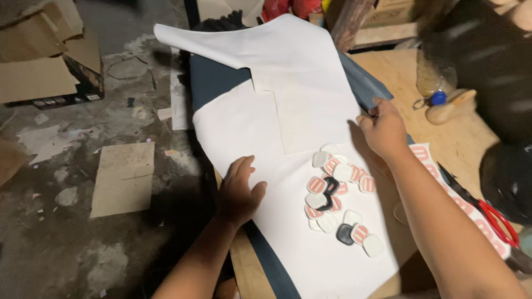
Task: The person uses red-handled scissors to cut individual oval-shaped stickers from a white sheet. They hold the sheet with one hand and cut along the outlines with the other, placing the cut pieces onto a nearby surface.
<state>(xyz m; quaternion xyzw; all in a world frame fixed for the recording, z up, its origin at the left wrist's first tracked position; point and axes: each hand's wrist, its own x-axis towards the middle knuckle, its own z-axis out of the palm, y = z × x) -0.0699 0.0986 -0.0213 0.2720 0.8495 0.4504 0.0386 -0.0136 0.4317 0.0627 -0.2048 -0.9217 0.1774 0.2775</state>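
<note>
— Concrete floor (72,243) on the left looks rough and stained, with a flat cardboard sheet (123,178) lying on it and torn boxes (47,61) further back. What sits on the wooden table (460,138)?

— Dark blue fabric (213,83) runs along the table's edge, and white cut pieces (293,105) lie on top of it, overlapping. A cluster of small rounded-square patches (338,194) rests on the lower white piece — most white or red-striped, a few black.

— Where are the hands?

— Left hand (239,191) lies flat on the white piece near its left edge, fingers spread and palm down, gripping nothing. It is just left of the patch cluster, not touching it.

— And the other one?

— Right hand (382,130) is at the right edge of the white pieces, fingers curled and pinched on the edge where white meets blue. Whether it holds the white layer, the blue one or both, I cannot tell.

— Anything else on the table?

— Red-handled scissors (487,213) lie to the right beside a strip of red-striped labels (443,177). Further back there is a blue-capped item with a ring (435,99) next to a pale wooden block (451,108), well apart from both hands.
</note>
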